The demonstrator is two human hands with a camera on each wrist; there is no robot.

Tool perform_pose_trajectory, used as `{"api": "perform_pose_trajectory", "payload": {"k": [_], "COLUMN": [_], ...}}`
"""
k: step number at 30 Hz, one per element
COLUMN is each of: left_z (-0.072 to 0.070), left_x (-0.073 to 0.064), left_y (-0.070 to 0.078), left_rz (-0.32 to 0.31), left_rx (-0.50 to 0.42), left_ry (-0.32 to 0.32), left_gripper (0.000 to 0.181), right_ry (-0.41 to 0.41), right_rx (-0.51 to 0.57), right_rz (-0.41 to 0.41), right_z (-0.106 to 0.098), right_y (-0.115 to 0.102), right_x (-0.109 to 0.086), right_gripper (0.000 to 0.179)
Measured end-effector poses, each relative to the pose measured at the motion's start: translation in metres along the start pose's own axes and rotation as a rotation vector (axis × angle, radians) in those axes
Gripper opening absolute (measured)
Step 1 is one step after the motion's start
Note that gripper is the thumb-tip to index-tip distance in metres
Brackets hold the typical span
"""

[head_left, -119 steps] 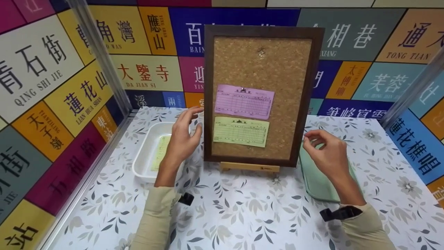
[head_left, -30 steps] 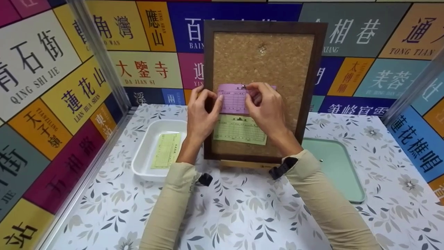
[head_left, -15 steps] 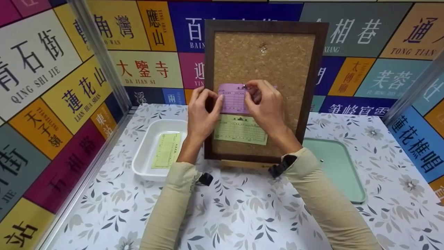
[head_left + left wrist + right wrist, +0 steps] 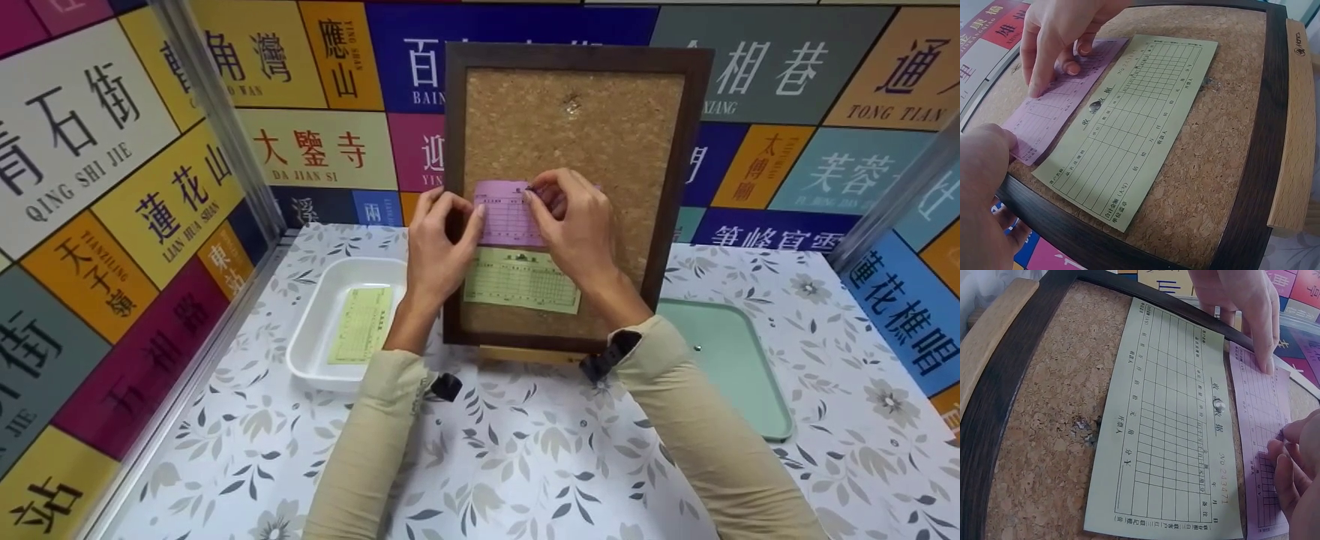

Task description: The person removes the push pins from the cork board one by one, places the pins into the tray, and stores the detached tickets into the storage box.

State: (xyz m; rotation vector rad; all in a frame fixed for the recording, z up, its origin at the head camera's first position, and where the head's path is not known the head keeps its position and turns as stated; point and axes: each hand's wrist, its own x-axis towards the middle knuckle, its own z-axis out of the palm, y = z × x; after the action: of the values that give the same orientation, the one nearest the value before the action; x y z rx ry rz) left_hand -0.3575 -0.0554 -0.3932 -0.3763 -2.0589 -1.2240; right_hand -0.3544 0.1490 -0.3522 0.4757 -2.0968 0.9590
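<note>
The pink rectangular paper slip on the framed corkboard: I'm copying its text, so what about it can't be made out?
Pink rectangular paper slip:
Right part: head view, behind the right hand.
Left corner: left wrist view, under the left hand.
Part of the top edge: right wrist view, behind the right hand.
Fine print: head view, too small.

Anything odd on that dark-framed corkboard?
Yes: a rough, shiny patch near the top of the dark-framed corkboard, plus another just below the pale-green paper slip. Both break the cork's texture; cause unclear.
</note>
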Motion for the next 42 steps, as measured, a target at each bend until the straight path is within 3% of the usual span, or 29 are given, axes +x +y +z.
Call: {"api": "perform_pose_trajectory", "payload": {"k": [9, 20, 33, 42], "left_z": [-0.002, 0.001, -0.010, -0.021], "left_x": [0.000, -0.001, -0.009, -0.018], "left_y": [0.001, 0.002, -0.010, -0.011], "left_rz": [-0.007, 0.013, 0.034, 0.008], "left_rx": [-0.002, 0.014, -0.066, -0.102], "left_ry": [-0.010, 0.004, 0.052, 0.045], "left_gripper": [0.023, 0.023, 0.021, 0.022], "right_ry": [-0.010, 0.044, 0.099, 0.116], "right_rx": [-0.014, 0.128, 0.185, 0.191], "right_rz": [-0.017, 0.009, 0.016, 0.060], "right_z": [0.000, -0.008, -0.038, -0.071], "right_y": [-0.001, 0.004, 0.015, -0.004], "right_x": [0.000, -0.005, -0.026, -0.045], "right_gripper": [0.014, 0.008, 0.005, 0.006]}}
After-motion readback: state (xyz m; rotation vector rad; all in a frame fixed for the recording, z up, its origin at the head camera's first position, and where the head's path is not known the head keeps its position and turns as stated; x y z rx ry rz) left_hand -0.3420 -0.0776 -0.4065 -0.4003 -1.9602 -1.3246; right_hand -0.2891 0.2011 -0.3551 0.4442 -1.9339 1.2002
